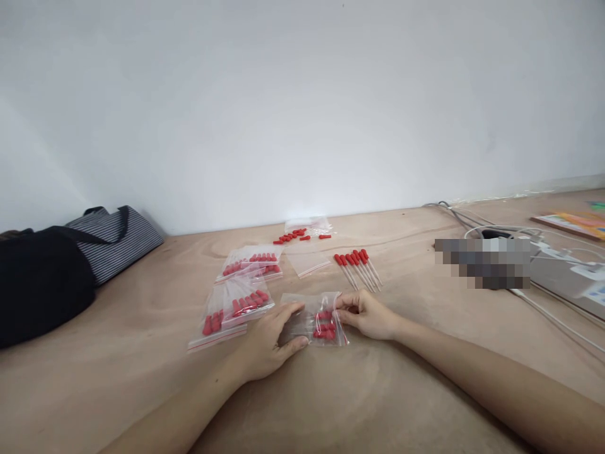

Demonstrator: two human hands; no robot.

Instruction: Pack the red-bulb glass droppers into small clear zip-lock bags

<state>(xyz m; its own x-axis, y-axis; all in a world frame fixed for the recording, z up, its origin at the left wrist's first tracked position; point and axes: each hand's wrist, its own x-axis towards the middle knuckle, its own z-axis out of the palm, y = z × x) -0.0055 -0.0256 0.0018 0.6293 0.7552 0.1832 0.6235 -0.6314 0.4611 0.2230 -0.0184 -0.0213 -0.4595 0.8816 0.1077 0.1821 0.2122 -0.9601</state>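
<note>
A small clear zip bag (317, 321) with several red-capped droppers inside lies on the wooden table (359, 403). My left hand (268, 340) grips its left end, fingers curled around it. My right hand (366, 313) pinches the bag's right edge. Just beyond the bag, a row of several loose red-capped droppers (357, 267) lies on the table. To the left lie filled zip bags (236, 309) and more filled bags (253, 263) behind them. An empty zip bag (308, 263) lies farther back, with loose red caps (297, 236) near the wall.
A black bag (38, 284) and a striped bag (116, 239) sit at the far left against the white wall. White cables (553, 315), a power strip (574, 280) and a blurred object (482, 261) lie at the right, with a colourful book (571, 224) behind.
</note>
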